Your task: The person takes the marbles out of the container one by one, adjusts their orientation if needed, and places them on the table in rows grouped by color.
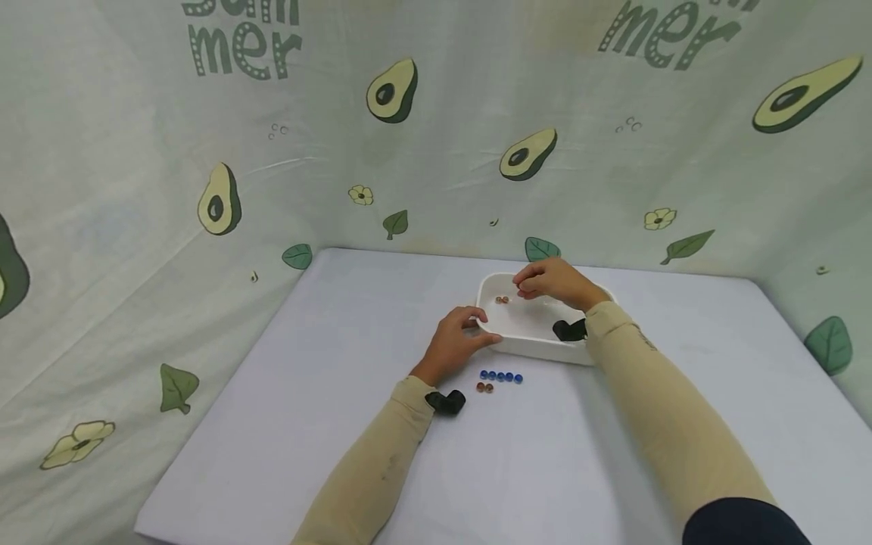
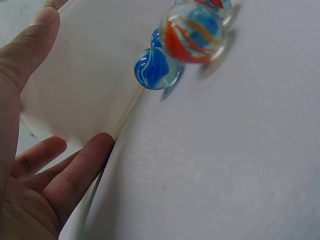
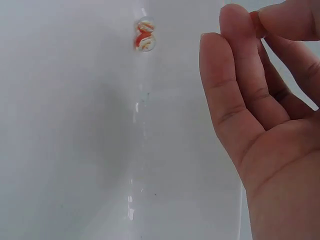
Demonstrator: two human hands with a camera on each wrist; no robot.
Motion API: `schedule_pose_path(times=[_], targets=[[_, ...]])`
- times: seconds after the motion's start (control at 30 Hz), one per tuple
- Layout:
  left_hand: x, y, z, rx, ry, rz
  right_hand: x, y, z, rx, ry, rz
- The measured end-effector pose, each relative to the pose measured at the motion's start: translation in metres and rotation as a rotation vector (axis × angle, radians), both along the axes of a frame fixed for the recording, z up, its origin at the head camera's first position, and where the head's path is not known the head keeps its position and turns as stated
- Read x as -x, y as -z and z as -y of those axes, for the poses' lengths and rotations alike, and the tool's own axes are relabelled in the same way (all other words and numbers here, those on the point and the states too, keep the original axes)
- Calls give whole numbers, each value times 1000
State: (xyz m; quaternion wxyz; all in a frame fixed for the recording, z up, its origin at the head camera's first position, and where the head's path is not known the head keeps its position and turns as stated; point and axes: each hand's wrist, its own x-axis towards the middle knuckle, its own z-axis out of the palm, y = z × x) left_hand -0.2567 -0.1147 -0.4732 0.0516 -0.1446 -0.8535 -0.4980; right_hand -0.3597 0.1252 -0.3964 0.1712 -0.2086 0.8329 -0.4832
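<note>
A white tray (image 1: 545,348) stands on the table. My left hand (image 1: 451,344) grips its near left corner, thumb along the front wall and fingers at the left end. Over the tray's far side, my right hand (image 1: 559,281) pinches a small reddish-orange marble (image 3: 258,25) between thumb and fingertips; most of it is hidden. Two clear marbles with orange swirls (image 3: 145,42) touch each other on the tray's floor. In front of the tray lie a row of several blue marbles (image 1: 500,376) and two orange-brown marbles (image 1: 489,387). Close up, the left wrist view has a blue-swirled marble (image 2: 152,70).
A white-covered table (image 1: 327,393) carries the tray and marbles. Behind it hangs a pale curtain (image 1: 450,189) printed with avocados and leaves. A black wrist device (image 1: 446,403) sits on the left sleeve, another (image 1: 569,330) by the right wrist.
</note>
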Motion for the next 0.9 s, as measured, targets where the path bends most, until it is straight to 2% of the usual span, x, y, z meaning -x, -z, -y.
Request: schedule_pose_path(times=[0.17, 0.4, 0.57, 0.7, 0.9], targets=[[2, 2, 0, 1, 5, -16, -9, -8, -4, 92, 27, 4], [0, 1, -1, 5, -8, -3, -13, -11, -6, 74, 67, -11], [0, 3, -1, 3, -18, -3, -24, -16, -7, 103, 151, 3], [0, 6, -2, -7, -6, -2, -34, -16, -10, 164, 205, 18], [1, 4, -1, -7, -13, -14, -39, -15, -10, 259, 218, 20]])
